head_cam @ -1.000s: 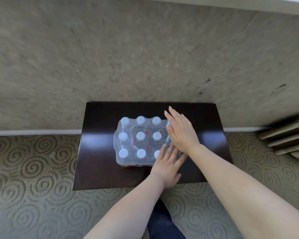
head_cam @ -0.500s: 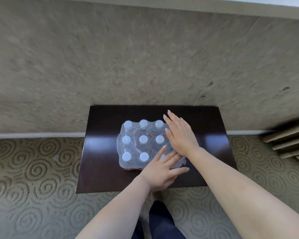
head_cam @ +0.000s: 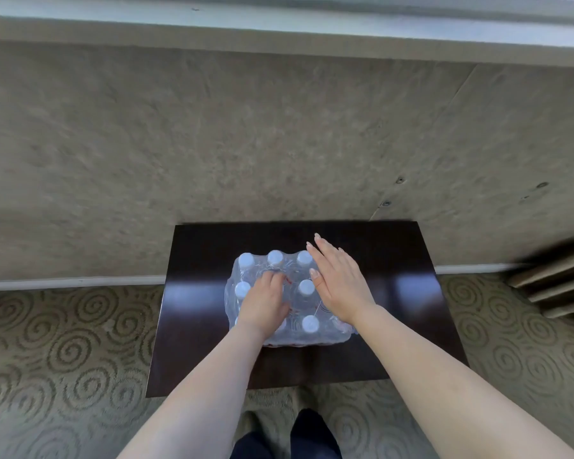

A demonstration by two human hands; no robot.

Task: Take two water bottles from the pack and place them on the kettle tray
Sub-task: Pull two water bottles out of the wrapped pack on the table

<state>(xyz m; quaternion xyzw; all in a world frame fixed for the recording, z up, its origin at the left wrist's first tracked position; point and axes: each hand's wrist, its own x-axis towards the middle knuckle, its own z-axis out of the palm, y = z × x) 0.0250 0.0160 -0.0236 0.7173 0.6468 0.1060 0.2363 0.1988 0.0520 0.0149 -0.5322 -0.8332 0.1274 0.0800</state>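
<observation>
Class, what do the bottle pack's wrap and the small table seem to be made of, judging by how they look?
Pack wrap: thin clear plastic film, probably shrink-wrap; it wrinkles, glints and shows the white caps through it.
Table: dark, glossy wood or veneer, perhaps laminate; pale reflections sit on its smooth top.

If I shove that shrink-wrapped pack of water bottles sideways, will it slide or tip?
Likely slides: the pack sits broad and low on the glossy dark table. Probably heavy, since many capped bottles show. The wrap looks thin and crinkled, so it may stretch under the left hand.
</observation>
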